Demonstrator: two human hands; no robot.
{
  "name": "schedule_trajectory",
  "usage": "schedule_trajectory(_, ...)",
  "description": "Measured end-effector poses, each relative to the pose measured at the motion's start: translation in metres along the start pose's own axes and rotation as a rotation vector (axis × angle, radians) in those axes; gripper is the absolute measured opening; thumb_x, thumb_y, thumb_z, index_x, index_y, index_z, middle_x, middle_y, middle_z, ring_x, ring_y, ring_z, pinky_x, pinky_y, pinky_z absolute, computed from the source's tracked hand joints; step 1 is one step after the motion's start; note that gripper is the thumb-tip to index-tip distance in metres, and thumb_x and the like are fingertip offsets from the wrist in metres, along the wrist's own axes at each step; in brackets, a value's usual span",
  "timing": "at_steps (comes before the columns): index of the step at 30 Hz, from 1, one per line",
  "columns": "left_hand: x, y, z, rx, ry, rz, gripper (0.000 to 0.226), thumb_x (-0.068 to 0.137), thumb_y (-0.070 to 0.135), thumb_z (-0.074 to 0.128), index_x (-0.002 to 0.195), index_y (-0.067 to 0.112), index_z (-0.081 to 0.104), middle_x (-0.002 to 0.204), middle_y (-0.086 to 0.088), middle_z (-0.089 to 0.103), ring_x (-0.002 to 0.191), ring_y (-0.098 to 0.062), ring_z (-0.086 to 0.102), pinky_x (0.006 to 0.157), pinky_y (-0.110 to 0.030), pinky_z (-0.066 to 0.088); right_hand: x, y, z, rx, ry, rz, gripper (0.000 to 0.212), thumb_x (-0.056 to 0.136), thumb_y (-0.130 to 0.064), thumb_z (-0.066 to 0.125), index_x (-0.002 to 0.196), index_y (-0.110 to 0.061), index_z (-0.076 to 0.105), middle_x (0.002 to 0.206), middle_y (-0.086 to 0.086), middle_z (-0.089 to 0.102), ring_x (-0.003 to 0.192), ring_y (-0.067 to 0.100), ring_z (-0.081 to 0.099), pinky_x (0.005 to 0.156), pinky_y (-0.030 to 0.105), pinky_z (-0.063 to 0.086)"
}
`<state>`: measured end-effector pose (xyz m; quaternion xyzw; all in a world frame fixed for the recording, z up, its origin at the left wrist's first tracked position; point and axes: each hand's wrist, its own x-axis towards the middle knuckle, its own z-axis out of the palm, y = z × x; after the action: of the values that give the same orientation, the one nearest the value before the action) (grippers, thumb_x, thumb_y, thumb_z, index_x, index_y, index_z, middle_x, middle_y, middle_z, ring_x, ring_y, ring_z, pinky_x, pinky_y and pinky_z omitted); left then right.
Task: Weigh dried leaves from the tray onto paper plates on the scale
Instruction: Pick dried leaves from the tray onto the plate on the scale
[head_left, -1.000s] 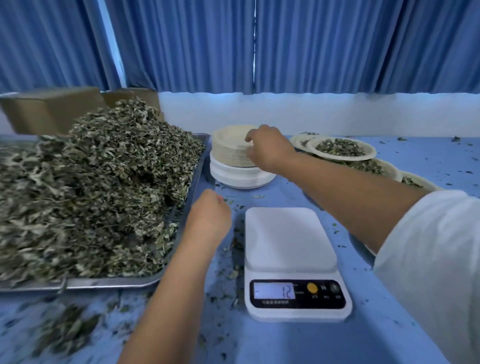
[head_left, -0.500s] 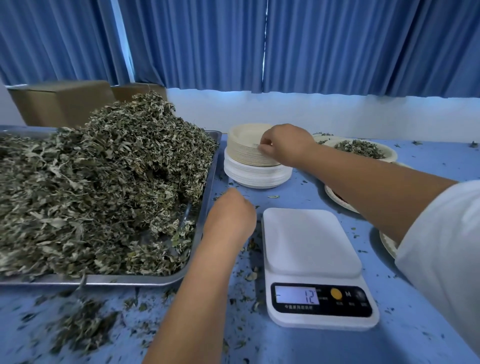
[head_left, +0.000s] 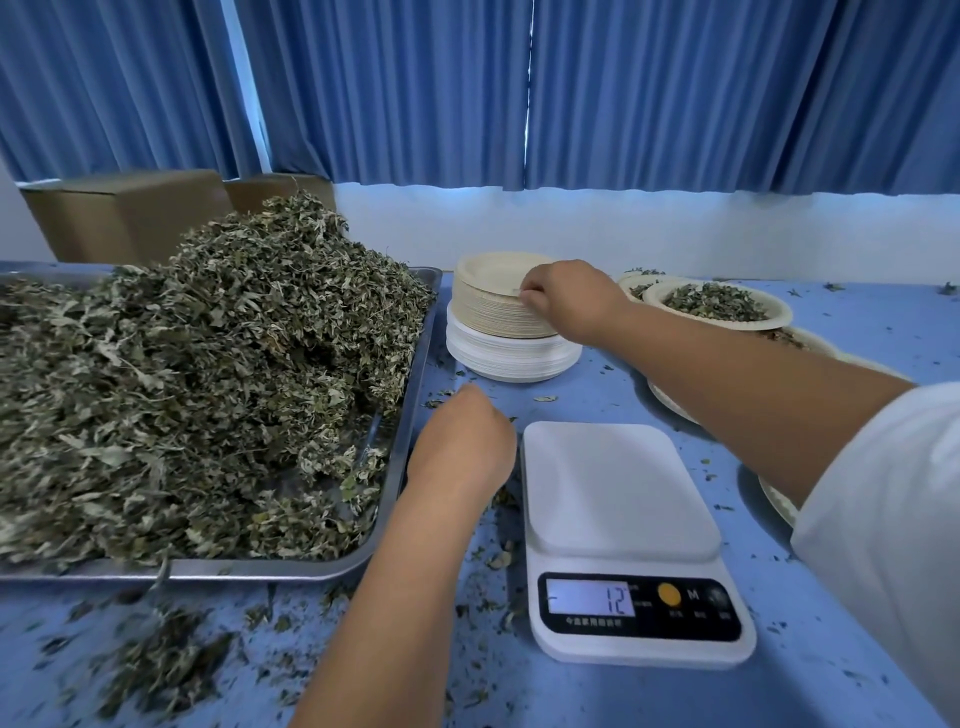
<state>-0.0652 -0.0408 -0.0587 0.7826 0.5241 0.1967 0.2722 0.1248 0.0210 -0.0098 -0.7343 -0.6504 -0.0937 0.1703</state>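
Note:
A big heap of dried leaves fills the metal tray on the left. The white scale stands bare in front of me and its display reads 12. Behind it rises a stack of paper plates, tan ones on top of white ones. My right hand reaches over to the stack and pinches the rim of the top plate. My left hand hovers between the tray and the scale with curled fingers and nothing seen in it.
Paper plates filled with leaves sit at the back right, with more plate rims partly hidden under my right arm. Leaf crumbs litter the blue table. Cardboard boxes stand behind the tray.
My right hand has stayed at the plate stack, its fingers settling on the top plate's rim. The left hand has barely moved. The camera shifted slightly.

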Motion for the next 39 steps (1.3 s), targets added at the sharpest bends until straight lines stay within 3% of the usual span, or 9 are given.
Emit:
schedule_trajectory(3, 0.001, 0.001, 0.000, -0.003, 0.004, -0.021, 0.027, 0.099, 0.012, 0.036, 0.122, 0.007, 0.050, 0.114, -0.008, 0.060, 0.088, -0.022, 0.049, 0.073, -0.028, 0.039, 0.001, 0.000, 0.003, 0.084, 0.003, 0.025, 0.026, 0.101, -0.025, 0.043, 0.110, -0.008, 0.060, 0.106, 0.008, 0.065, 0.098, 0.025, 0.056, 0.077, 0.033, 0.042)
schedule_trajectory(6, 0.001, 0.001, 0.000, -0.040, 0.034, -0.014, 0.027, 0.098, 0.008, 0.035, 0.120, 0.006, 0.050, 0.085, 0.000, 0.053, 0.085, -0.022, 0.049, 0.072, -0.028, 0.038, -0.001, 0.001, 0.000, 0.115, 0.048, 0.042, 0.024, 0.101, -0.022, 0.042, 0.111, -0.006, 0.058, 0.103, 0.010, 0.065, 0.097, 0.027, 0.057, 0.078, 0.035, 0.044)
schedule_trajectory(11, 0.004, 0.000, -0.002, -0.188, 0.060, 0.055, 0.032, 0.096, 0.007, 0.036, 0.068, 0.021, 0.043, 0.070, 0.001, 0.044, 0.078, -0.023, 0.045, 0.073, -0.030, 0.041, -0.024, 0.004, -0.017, 0.136, 0.161, -0.004, 0.025, 0.101, -0.020, 0.041, 0.113, -0.005, 0.058, 0.107, 0.011, 0.064, 0.095, 0.023, 0.053, 0.076, 0.030, 0.038)
schedule_trajectory(15, 0.008, -0.004, 0.002, -0.454, 0.125, -0.045, 0.036, 0.095, 0.006, 0.030, 0.076, 0.019, 0.058, 0.056, 0.000, 0.037, 0.046, -0.019, 0.029, 0.048, -0.024, 0.024, -0.078, 0.003, -0.023, 0.280, 0.282, -0.069, 0.024, 0.100, -0.019, 0.048, 0.116, -0.007, 0.061, 0.113, 0.006, 0.065, 0.107, 0.019, 0.055, 0.084, 0.019, 0.035)
schedule_trajectory(22, 0.004, -0.003, -0.002, -0.820, 0.128, -0.189, 0.029, 0.095, 0.014, 0.039, 0.084, 0.016, 0.065, 0.044, 0.007, 0.029, 0.032, -0.009, 0.018, 0.036, -0.017, 0.016, -0.163, 0.010, -0.023, 0.373, 0.272, -0.056, 0.024, 0.097, -0.013, 0.053, 0.117, -0.005, 0.063, 0.116, 0.004, 0.063, 0.131, 0.016, 0.045, 0.101, 0.022, 0.034)
schedule_trajectory(26, -0.001, -0.004, 0.000, -0.839, 0.081, -0.187, 0.042, 0.101, 0.036, 0.039, 0.079, 0.009, 0.062, 0.052, 0.005, 0.022, 0.039, -0.010, 0.013, 0.034, -0.016, 0.013, -0.197, 0.012, -0.017, 0.431, 0.241, -0.109, 0.024, 0.096, -0.016, 0.054, 0.117, -0.011, 0.064, 0.120, -0.003, 0.060, 0.134, 0.007, 0.039, 0.109, 0.026, 0.036)
schedule_trajectory(30, -0.004, -0.003, 0.000, -0.847, 0.070, -0.176, 0.037, 0.094, 0.042, 0.047, 0.069, 0.019, 0.034, 0.057, 0.004, 0.018, 0.044, -0.011, 0.010, 0.035, -0.018, 0.010, -0.217, 0.018, -0.015, 0.453, 0.220, -0.213, 0.028, 0.093, -0.026, 0.052, 0.116, -0.016, 0.064, 0.120, -0.005, 0.060, 0.133, 0.004, 0.042, 0.110, 0.020, 0.033)
schedule_trajectory(35, -0.003, -0.003, -0.001, -0.818, 0.116, -0.171, 0.040, 0.098, 0.043, 0.041, 0.073, 0.014, 0.054, 0.053, 0.004, 0.025, 0.041, -0.011, 0.016, 0.036, -0.018, 0.014, -0.229, 0.033, -0.017, 0.455, 0.249, -0.252, 0.021, 0.092, -0.028, 0.061, 0.110, -0.019, 0.067, 0.114, -0.006, 0.063, 0.125, 0.005, 0.049, 0.106, 0.026, 0.038)
schedule_trajectory(39, -0.008, -0.005, 0.004, -0.372, 0.177, -0.024, 0.047, 0.091, 0.047, 0.047, 0.060, 0.014, 0.038, 0.057, -0.002, 0.033, 0.052, -0.018, 0.031, 0.054, -0.029, 0.024, -0.238, 0.036, -0.015, 0.437, 0.214, -0.350, 0.026, 0.086, -0.036, 0.062, 0.101, -0.017, 0.070, 0.104, -0.008, 0.065, 0.111, 0.007, 0.056, 0.097, 0.021, 0.042)
